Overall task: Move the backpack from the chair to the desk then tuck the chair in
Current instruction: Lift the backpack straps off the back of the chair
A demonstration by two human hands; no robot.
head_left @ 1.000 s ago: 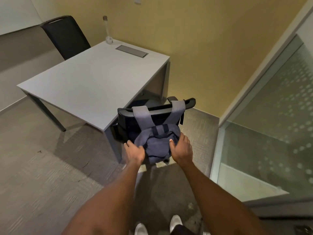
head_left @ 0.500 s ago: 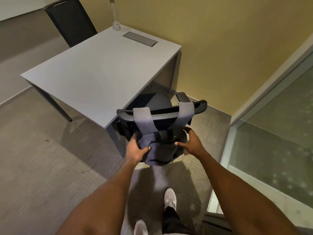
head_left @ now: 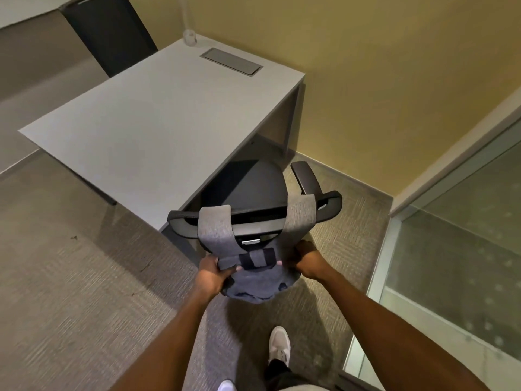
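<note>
Blue-grey heathered backpack (head_left: 253, 280), black chair (head_left: 253, 190), pale grey desk (head_left: 158, 122), mustard-yellow wall (head_left: 380, 80)

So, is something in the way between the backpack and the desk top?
Yes. The backpack, gripped by the left hand and right hand, has both straps looped over the chair backrest. The near part of the desk top is bare.

Second chair (head_left: 110, 32) cut off at top; right hand (head_left: 308, 262) half behind backpack (head_left: 253, 283)

Chair (head_left: 253, 190): at counter's (head_left: 158, 119) near right edge, seat partly under it. Backpack (head_left: 253, 280): hanging behind chair back, straps over its top.
</note>
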